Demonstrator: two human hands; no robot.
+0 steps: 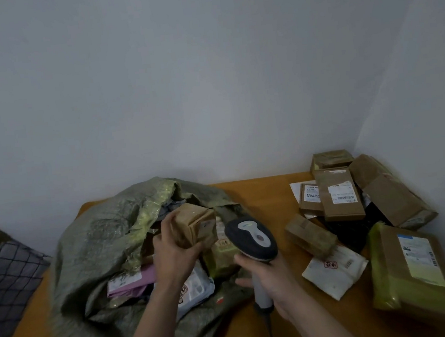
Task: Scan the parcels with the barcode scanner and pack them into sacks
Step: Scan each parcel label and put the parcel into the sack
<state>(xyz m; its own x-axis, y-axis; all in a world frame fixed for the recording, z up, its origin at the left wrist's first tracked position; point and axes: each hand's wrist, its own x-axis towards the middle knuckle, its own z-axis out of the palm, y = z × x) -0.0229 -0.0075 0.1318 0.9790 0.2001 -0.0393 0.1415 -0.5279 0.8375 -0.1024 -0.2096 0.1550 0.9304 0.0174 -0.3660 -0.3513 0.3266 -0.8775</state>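
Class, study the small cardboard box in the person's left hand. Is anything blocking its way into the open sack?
Nothing visible does. The left hand holds the cardboard box right over the open sack; the barcode scanner, gripped by the right hand, is beside it.

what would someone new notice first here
The big green sack, stuffed with parcels, sprawls over the left of the table. Above its open mouth the left hand holds a small brown box, with the right hand gripping a barcode scanner beside it. Loose parcels are heaped along the right side.
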